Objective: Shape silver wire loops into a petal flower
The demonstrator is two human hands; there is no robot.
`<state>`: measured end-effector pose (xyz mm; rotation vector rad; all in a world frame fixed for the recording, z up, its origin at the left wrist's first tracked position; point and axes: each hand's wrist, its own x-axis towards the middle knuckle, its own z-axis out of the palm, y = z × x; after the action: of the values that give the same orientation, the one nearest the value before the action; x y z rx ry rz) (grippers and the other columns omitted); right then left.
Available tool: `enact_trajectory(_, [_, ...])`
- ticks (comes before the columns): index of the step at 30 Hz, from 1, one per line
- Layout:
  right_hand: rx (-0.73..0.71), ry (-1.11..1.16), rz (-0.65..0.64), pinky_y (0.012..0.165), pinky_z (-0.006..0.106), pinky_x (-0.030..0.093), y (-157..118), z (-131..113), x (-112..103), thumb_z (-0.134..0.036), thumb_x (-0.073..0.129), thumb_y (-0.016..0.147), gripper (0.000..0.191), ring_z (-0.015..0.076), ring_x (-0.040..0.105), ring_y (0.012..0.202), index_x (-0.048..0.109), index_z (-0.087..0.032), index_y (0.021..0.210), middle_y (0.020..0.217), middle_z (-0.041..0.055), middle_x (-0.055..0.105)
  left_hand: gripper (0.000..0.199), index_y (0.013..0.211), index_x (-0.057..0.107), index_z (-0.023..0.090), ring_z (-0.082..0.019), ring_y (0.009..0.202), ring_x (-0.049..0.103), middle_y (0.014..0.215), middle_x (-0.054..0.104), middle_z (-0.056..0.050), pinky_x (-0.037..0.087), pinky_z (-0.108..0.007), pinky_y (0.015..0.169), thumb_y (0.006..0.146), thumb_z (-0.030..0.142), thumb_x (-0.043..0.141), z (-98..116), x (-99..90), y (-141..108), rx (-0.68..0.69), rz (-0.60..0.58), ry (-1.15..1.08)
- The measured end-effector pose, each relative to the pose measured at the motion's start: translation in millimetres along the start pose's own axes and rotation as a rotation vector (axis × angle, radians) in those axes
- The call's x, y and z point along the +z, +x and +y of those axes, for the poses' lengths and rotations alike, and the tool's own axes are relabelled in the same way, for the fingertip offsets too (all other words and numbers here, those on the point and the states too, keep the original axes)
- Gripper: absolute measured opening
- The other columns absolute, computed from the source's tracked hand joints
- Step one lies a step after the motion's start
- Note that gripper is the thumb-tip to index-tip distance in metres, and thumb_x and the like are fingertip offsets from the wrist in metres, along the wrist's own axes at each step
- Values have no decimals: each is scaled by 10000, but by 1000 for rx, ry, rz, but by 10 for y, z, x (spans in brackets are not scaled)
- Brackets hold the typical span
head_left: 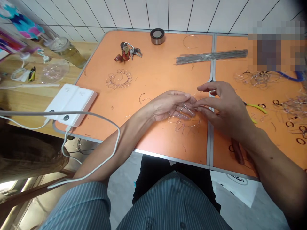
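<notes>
Head view is showing both my hands over the orange table [153, 67], and I am reading places on a clock centred on the looped wire piece [184, 120] between my hands. My left hand [169, 103] is lying palm tilted up at about 10 o'clock, its thumb and fingers pinching the silvery wire near the top of the piece, while the thin petal-like loops are spreading out toward 6 o'clock. My right hand [224, 107] is sitting at about 3 o'clock; its index finger is standing apart, and the tips of its thumb and middle finger are meeting beside my left fingertips, though I cannot tell whether wire is lying between them.

Around us, a flower-shaped wire ring [120, 85] is resting at 10 o'clock, with a bunch of keys [130, 52] just past it toward 11. A round metal tin [157, 37] is standing at 11 o'clock, near the far edge. Straight wires [212, 57] are lying bundled at 1 o'clock, a wire tangle [260, 77] is sprawling at 2, and a yellow-handled tool [256, 107] is poking out past my right hand at 3.
</notes>
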<state>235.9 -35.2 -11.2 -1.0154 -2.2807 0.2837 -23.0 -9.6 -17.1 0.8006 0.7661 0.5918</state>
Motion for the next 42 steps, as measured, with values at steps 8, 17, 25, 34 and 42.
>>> enact_trajectory(8, [14, 13, 122, 1112, 619, 665, -9, 88, 73, -213, 756, 1083, 176, 374, 809, 1328, 843, -366, 1092, 1399, 115, 834, 261, 1071, 859, 147, -244, 954, 900, 1085, 925, -164, 705, -414, 1006, 1121, 403, 865, -3, -4, -2, 25, 13, 8])
enact_trajectory(17, [101, 17, 105, 1111, 633, 677, -3, 89, 70, -258, 781, 1071, 148, 386, 817, 1300, 869, -376, 1058, 1393, 89, 852, 164, 1070, 862, 148, -251, 929, 902, 1080, 927, -158, 721, -438, 1013, 1095, 309, 848, 8, -15, -23, 26, 35, 28])
enact_trajectory(25, [160, 58, 68, 1150, 616, 650, 11, 48, 38, -259, 758, 1095, 169, 380, 815, 1304, 874, -374, 1052, 1390, 95, 850, 139, 1087, 883, 146, -253, 958, 911, 1126, 933, -172, 722, -410, 992, 1090, 282, 856, 0, -42, -46, 25, 20, 45])
enact_trajectory(34, [192, 79, 110, 1146, 606, 660, 25, 50, 43, -256, 767, 1048, 186, 360, 829, 1271, 909, -376, 1058, 1340, 54, 882, 149, 1104, 890, 126, -252, 950, 903, 1138, 927, -183, 715, -420, 1011, 1092, 271, 855, 13, -15, -66, -8, 37, 67])
enact_trajectory(42, [223, 107, 112, 1173, 625, 646, 40, -7, 12, -230, 782, 1041, 193, 383, 835, 1279, 924, -360, 1047, 1343, 69, 889, 144, 1109, 887, 128, -223, 903, 882, 1146, 927, -175, 711, -413, 1007, 1097, 265, 845, 36, 8, -80, -30, 49, 100])
